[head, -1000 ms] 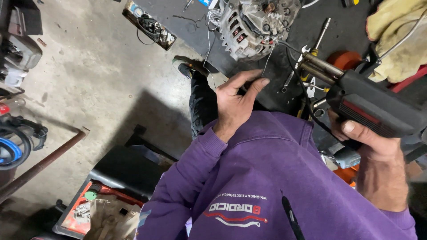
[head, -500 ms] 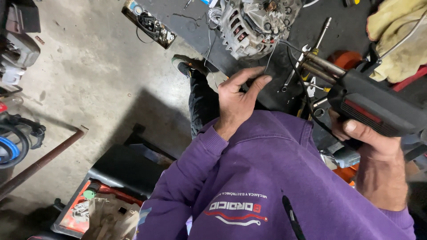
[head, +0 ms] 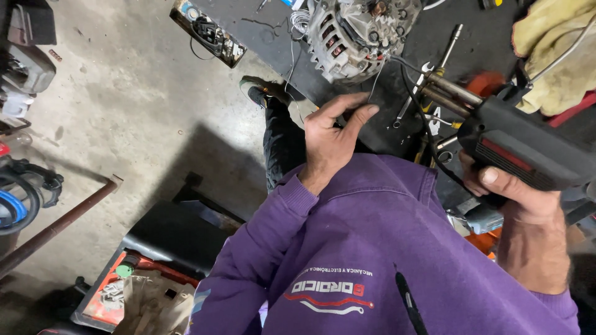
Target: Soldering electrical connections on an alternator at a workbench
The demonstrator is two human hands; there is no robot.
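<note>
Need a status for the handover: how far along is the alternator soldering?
Done: the alternator sits on the dark bench, its top exposed. In hand: the left hand pinches a thin wire leading up to it, and the right hand grips the black soldering gun. Left: the gun's tip sits apart from the wire, and no joint shows.

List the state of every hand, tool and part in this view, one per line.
left hand: pinching a thin wire, fingers bent
thin wire: runs up to the alternator
right hand: closed round the soldering gun's grip
soldering gun: held, tip toward the alternator
alternator: on the bench, rear parts exposed
wrench: lying flat, untouched
</note>
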